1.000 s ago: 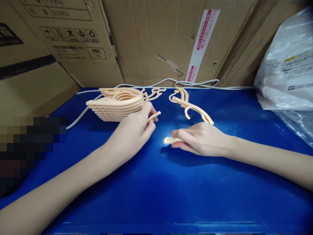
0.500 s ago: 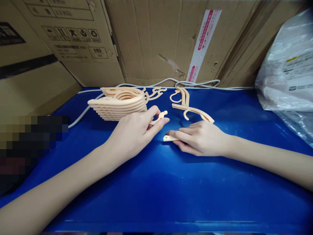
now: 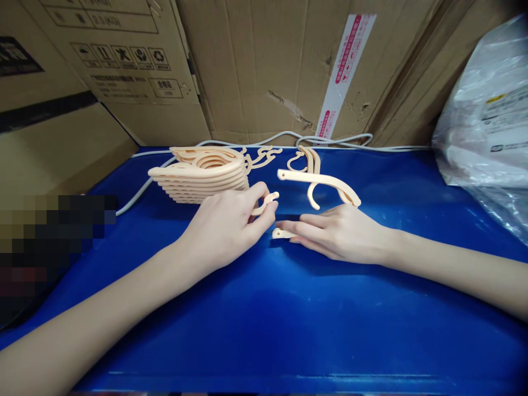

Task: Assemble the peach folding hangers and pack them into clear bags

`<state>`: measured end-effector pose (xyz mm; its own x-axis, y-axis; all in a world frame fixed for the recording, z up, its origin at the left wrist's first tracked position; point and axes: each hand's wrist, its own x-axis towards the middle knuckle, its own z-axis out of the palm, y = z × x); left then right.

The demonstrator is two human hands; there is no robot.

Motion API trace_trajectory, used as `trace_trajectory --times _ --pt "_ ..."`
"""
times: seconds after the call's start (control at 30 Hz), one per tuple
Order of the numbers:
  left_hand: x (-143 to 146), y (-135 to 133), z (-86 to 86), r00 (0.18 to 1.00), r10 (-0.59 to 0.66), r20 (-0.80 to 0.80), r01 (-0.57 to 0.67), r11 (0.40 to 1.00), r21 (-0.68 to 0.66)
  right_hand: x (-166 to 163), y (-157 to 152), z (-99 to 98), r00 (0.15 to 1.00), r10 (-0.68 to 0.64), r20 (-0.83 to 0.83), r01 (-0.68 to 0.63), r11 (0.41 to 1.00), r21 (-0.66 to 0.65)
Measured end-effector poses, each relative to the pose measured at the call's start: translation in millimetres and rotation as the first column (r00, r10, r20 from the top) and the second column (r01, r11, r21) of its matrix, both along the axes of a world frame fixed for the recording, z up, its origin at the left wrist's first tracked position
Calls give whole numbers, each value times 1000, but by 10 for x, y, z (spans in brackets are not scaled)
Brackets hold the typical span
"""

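Observation:
Close to the middle of the table, my left hand pinches a small cream plastic hanger hook between thumb and fingers. Its curved tip sticks out past the fingertips; the rest is hidden in the hand. To the right, my right hand is closed on a cream hanger arm, whose holed end points left toward the hook, apart from it. Just behind the right hand lies a longer curved hanger arm with a hook-shaped piece below it. Whether the right hand touches these is hidden.
Stacked cream hanger parts stand beyond my left hand. Loose hooks and more hanger pieces lie behind. A white cable runs along the cardboard. Plastic wrapping bulges in at the right.
The hook in my left hand has dipped slightly and shifted left. The curved arm behind my right hand has swung, its holed end further left and nearer. The right hand's piece moved slightly left.

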<state>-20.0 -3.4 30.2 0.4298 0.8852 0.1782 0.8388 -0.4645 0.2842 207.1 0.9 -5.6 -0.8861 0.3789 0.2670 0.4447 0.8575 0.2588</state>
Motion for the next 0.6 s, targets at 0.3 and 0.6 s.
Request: trace_trajectory --times 0.3,0.6 --pt "-15 -4 23 1000 -16 -20 16 1000 -23 -13 -2 25 990 -114 -85 105 990 -99" --pt "-77 94 -71 990 -136 -22 133 985 -109 -18 31 15 950 -253 -182 187 930 -317"
